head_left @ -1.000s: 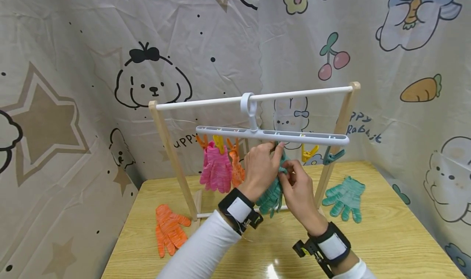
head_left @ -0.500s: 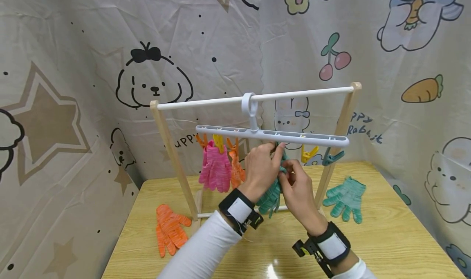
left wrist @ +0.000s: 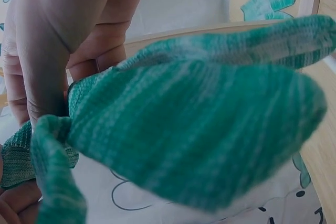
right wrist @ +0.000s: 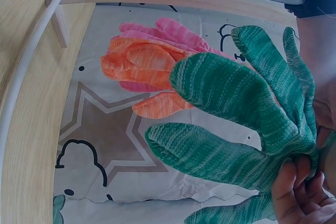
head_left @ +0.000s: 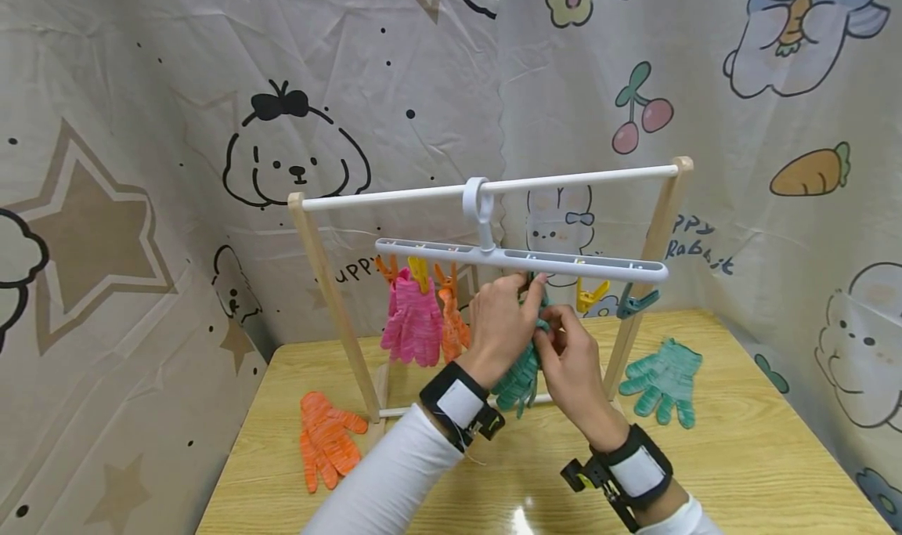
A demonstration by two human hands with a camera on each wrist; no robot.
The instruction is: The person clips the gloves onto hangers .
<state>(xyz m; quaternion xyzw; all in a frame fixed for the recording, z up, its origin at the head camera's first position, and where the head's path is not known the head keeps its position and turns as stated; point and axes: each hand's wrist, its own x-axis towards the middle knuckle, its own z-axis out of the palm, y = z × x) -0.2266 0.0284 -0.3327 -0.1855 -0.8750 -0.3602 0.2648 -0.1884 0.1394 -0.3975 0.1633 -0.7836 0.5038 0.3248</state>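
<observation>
In the head view my left hand [head_left: 502, 319] is raised just under the grey-white hanger [head_left: 521, 261]. Its thumb and forefinger pinch at a dark green clothespin there, mostly hidden by the fingers. A green knitted glove [head_left: 520, 378] hangs between my hands, fingers downward. My right hand [head_left: 574, 363] pinches that glove near its cuff; the right wrist view shows these fingertips [right wrist: 299, 187] on the green fabric. In the left wrist view the glove [left wrist: 199, 124] spreads large below my left fingers [left wrist: 47, 77].
The hanger hooks over a rack's white rod [head_left: 578, 178]. Pink [head_left: 412, 319] and orange [head_left: 454, 323] gloves hang from its left clothespins. Yellow [head_left: 592, 292] and teal [head_left: 637, 300] clothespins dangle at right. An orange glove [head_left: 327, 441] and a green glove [head_left: 662, 382] lie on the table [head_left: 535, 472].
Both hands keep nearly the same position at the green glove. The pink glove swings very slightly; the head view shifts a little.
</observation>
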